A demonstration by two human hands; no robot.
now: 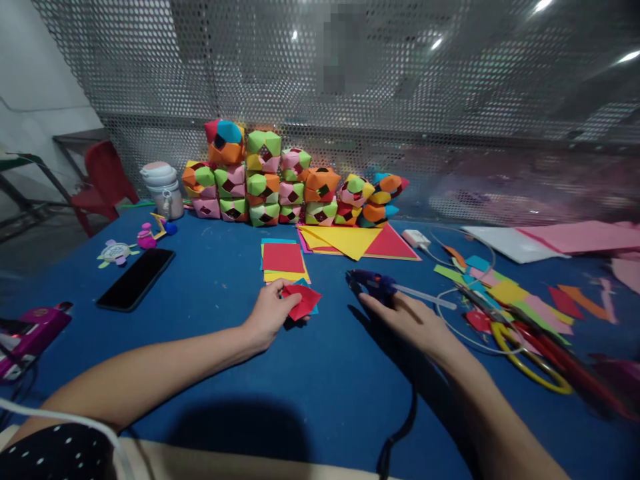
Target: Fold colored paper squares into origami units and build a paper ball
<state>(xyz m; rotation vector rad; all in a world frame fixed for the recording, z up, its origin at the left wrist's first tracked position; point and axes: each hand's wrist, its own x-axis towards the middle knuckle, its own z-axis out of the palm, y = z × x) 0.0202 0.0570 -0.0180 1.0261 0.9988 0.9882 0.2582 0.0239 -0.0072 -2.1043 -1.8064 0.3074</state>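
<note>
My left hand (273, 312) pinches a folded red paper piece (306, 303) with some blue paper showing behind it. Just beyond it lies a small stack of square paper (283, 259), red on top with yellow and blue edges below. In my right hand (413, 319) is a dark blue hot glue gun (373, 283), a clear glue stick jutting from its back. The gun's nozzle points left, a short distance from the red piece and not touching it. A black cord trails from the gun toward the near table edge.
Stacked folded-paper balls (264, 190) line the back by a perforated metal screen. Larger coloured sheets (360, 241) lie before them. Scissors with yellow handles (530, 360), paper scraps (510, 293) and a white cable are on the right. A phone (136, 279) and a jar-like flask (163, 190) stand left.
</note>
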